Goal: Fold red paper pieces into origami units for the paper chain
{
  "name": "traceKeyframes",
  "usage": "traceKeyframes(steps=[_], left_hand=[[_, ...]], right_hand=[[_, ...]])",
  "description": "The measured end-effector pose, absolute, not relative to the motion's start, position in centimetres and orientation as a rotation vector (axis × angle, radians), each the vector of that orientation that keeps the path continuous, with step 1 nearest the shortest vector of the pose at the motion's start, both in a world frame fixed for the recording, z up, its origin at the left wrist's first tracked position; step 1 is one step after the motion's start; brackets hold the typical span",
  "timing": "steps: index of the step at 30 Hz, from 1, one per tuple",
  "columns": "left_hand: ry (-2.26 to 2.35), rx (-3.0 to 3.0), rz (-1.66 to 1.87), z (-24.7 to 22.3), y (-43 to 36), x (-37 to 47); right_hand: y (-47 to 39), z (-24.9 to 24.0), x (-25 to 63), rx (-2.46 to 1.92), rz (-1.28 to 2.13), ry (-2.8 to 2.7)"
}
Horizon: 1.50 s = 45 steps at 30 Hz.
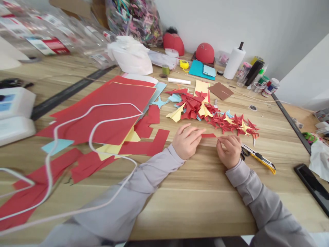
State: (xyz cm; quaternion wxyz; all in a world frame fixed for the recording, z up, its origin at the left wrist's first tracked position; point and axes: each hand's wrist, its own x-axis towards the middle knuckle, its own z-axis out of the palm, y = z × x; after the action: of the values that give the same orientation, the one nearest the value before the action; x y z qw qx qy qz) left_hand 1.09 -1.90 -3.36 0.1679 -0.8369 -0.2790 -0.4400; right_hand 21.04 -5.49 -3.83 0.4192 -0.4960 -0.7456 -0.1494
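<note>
Between my two hands a narrow red paper strip [208, 135] lies level, just above or on the table. My left hand [187, 140] is at its left end, with fingers pressed together around that end. At the right end, my right hand [229, 149] has thumb and forefinger pinched on the strip. Just beyond the hands is a pile of folded red paper stars [191, 104], with yellow and blue pieces among them. Cut red paper pieces [159, 139] lie left of my left hand, near large red sheets [115, 109].
A yellow craft knife [262, 159] and black-handled scissors [244, 152] lie right of my right hand. A phone [312, 185] is at the far right. White cables [94, 132] cross the left side. Bottles [271, 87] and a white roll [234, 63] stand at the back.
</note>
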Motion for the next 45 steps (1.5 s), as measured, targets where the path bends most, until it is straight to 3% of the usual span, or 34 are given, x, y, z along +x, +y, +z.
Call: traceKeyframes(steps=[8,13,20,24,30,35,38,45], left_hand=[[-0.906,-2.305,-1.359,-3.7,-2.3,1.5],[-0.835,-2.357,-1.232,-3.6,-2.3,1.0],[-0.827,-2.612,-1.399,-3.9,-1.9,1.1],[-1.032,-2.803,-1.793,-4.0,-2.3,1.3],[-1.726,-2.763,-2.307,-3.9,-2.4,2.5],[-1.822,-2.858,-2.614,-4.2,-2.5,3.3],[-1.866,-2.866,-2.755,-4.3,-2.4,3.4],[-2.070,-2.689,-2.682,-4.6,-2.2,3.7]], right_hand=[[-5.5,-3.9,20.7,-1.320,-0.203,-1.994],[-5.7,-4.1,21.0,-1.221,-0.265,-2.010],[-6.5,-3.2,19.9,-1.005,-0.333,-2.190],[-6.4,-3.3,19.9,-1.083,-0.080,-2.114],[-5.7,-3.7,20.0,-1.194,0.523,-1.725],[-5.6,-4.3,19.0,-1.096,1.071,-1.504],[-5.6,-4.3,18.8,-1.097,1.147,-1.456],[-5.5,-3.4,18.5,-1.161,1.180,-1.295]])
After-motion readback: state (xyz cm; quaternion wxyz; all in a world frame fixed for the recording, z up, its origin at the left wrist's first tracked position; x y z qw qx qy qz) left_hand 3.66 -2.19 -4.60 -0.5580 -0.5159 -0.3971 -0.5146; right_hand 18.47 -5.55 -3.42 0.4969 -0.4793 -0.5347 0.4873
